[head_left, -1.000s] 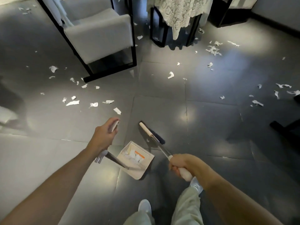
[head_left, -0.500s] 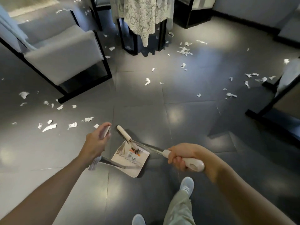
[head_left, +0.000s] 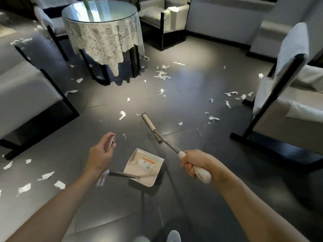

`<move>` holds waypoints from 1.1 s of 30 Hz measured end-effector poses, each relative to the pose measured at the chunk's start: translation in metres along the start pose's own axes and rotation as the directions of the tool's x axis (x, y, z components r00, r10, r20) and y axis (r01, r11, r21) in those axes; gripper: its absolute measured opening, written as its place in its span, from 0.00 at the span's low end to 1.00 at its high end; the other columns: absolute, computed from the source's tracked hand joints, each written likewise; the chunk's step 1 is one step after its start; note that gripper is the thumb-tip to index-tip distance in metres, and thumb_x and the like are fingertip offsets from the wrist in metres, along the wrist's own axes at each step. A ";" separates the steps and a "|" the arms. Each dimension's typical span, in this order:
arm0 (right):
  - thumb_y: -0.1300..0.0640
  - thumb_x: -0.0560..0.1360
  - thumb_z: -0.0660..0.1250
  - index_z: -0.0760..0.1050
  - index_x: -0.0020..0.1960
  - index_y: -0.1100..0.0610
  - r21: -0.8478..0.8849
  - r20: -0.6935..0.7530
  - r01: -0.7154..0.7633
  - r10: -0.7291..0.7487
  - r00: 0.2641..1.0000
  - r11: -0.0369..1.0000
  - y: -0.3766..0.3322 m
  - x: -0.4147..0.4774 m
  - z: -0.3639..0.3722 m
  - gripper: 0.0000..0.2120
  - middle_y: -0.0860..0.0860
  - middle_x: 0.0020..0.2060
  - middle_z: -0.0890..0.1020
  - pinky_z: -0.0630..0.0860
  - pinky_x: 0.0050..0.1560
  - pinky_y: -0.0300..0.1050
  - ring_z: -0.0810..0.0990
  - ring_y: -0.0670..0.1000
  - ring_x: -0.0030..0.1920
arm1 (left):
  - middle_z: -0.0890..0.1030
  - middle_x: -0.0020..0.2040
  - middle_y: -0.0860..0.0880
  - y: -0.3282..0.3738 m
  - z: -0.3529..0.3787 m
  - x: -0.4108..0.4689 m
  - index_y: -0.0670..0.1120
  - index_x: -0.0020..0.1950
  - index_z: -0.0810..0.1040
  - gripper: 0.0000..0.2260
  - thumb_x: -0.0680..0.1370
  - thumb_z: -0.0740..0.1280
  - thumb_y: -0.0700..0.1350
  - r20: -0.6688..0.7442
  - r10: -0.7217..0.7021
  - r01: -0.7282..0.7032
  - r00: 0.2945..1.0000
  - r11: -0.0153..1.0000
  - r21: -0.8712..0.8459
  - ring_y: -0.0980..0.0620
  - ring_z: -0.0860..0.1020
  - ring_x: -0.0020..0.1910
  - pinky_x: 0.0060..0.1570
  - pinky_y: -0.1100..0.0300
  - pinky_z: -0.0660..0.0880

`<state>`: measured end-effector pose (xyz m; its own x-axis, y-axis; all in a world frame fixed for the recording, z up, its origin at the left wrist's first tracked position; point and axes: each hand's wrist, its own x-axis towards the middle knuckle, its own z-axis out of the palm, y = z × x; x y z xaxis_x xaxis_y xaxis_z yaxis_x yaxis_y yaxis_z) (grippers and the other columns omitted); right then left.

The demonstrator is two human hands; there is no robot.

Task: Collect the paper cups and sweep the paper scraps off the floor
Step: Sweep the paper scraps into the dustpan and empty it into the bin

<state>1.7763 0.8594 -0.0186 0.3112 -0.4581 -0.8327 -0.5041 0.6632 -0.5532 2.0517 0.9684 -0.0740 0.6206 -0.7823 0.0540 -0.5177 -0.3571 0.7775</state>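
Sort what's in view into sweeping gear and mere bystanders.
In the job: broom in the right hand, dustpan held by the left hand, paper scraps on the floor.
Just there: round table, lace tablecloth, armchairs.

Round glass table, lace cloth, pale armchairs around, perhaps four.

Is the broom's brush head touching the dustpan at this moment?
Apart. The head view shows a strip of bare dark floor between the brush head and the near rim of the dustpan.
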 end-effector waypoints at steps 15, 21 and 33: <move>0.69 0.73 0.58 0.73 0.51 0.64 0.139 -0.259 -0.042 0.078 0.963 0.989 -0.137 0.167 -0.185 0.09 0.51 0.21 0.70 0.65 0.20 0.35 0.66 0.46 0.20 | 0.82 0.49 0.51 0.072 0.170 0.249 0.57 0.57 0.75 0.12 0.78 0.66 0.42 0.199 0.100 -0.084 0.975 0.992 -0.090 0.52 0.78 0.37 0.42 0.53 0.77; 0.70 0.73 0.56 0.71 0.44 0.62 0.090 -0.316 -0.083 0.108 0.943 0.992 -0.174 0.214 -0.228 0.08 0.52 0.21 0.70 0.66 0.21 0.34 0.67 0.46 0.19 | 0.80 0.48 0.62 0.084 0.184 0.304 0.65 0.51 0.71 0.18 0.78 0.66 0.39 0.262 0.124 -0.100 0.957 0.990 -0.104 0.52 0.80 0.40 0.34 0.70 0.73; 0.67 0.71 0.57 0.70 0.31 0.60 -0.395 -0.193 -0.220 0.154 0.969 0.892 -0.230 0.314 -0.182 0.10 0.54 0.23 0.73 0.67 0.27 0.40 0.69 0.51 0.25 | 0.81 0.51 0.58 0.023 0.100 0.320 0.66 0.52 0.75 0.20 0.76 0.68 0.38 0.117 -0.056 0.060 0.992 0.998 -0.032 0.75 0.75 0.48 0.47 0.80 0.67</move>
<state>1.8429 0.4553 -0.1486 0.0685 -0.4558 -0.8875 -0.8362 0.4589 -0.3002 2.1791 0.6584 -0.1015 0.5749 -0.8157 -0.0633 -0.4609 -0.3868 0.7988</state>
